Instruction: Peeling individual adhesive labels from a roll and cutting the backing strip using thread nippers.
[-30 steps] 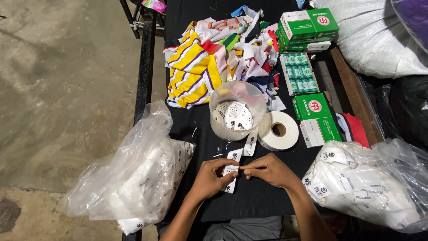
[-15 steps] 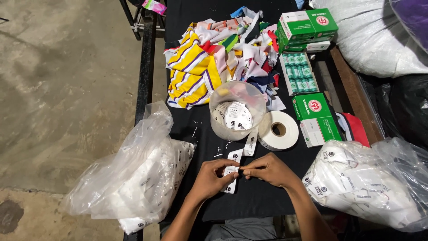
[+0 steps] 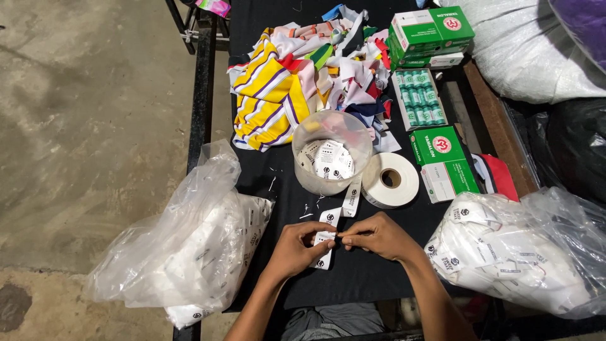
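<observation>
My left hand [image 3: 295, 247] and my right hand [image 3: 379, 235] meet over the black table [image 3: 278, 177] near its front edge. Both pinch a white label strip with black marks [image 3: 328, 224]. The strip runs up from my fingers towards a clear round tub [image 3: 331, 151] that holds more printed labels. Its lower end hangs below my left fingers. A white tape roll [image 3: 391, 180] lies just right of the tub, above my right hand.
A clear plastic bag of white labels [image 3: 189, 252] sits at the table's left edge, another [image 3: 517, 252] at the right. A pile of coloured fabric scraps [image 3: 303, 69], green boxes [image 3: 432, 31] and a tray of green spools [image 3: 420, 98] lie further back. Concrete floor lies left.
</observation>
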